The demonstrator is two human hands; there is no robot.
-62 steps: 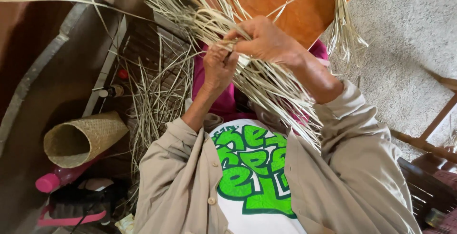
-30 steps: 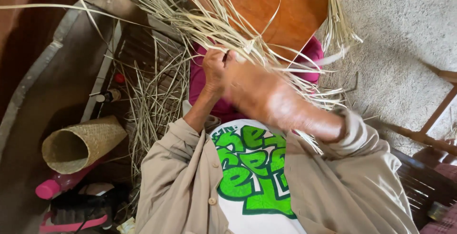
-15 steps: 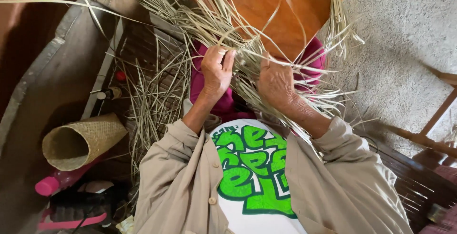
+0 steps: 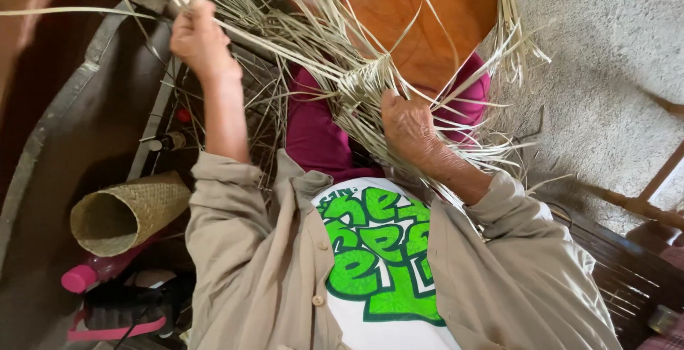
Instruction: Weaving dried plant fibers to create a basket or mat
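A loose bundle of pale straw strips (image 4: 356, 79) fans out above my lap, with a small woven patch at its middle. My left hand (image 4: 196, 37) is raised up and to the left, fingers closed on a long strip pulled out from the bundle. My right hand (image 4: 406, 126) grips the woven part of the straw just below the patch, over my magenta-clad lap (image 4: 313, 136). An orange wooden board (image 4: 420, 15) lies behind the straw.
A finished woven cone-shaped basket (image 4: 125, 211) lies on its side at lower left, beside a pink bottle (image 4: 89, 273) and a black-and-pink item (image 4: 128, 311). Loose straw litters the dark floor (image 4: 71, 143). Grey carpet (image 4: 613, 51) is at right, with wooden furniture legs (image 4: 655, 179).
My left hand has moved from the middle of the bundle up and out to the left, drawing a strip taut. My right hand stayed on the woven part.
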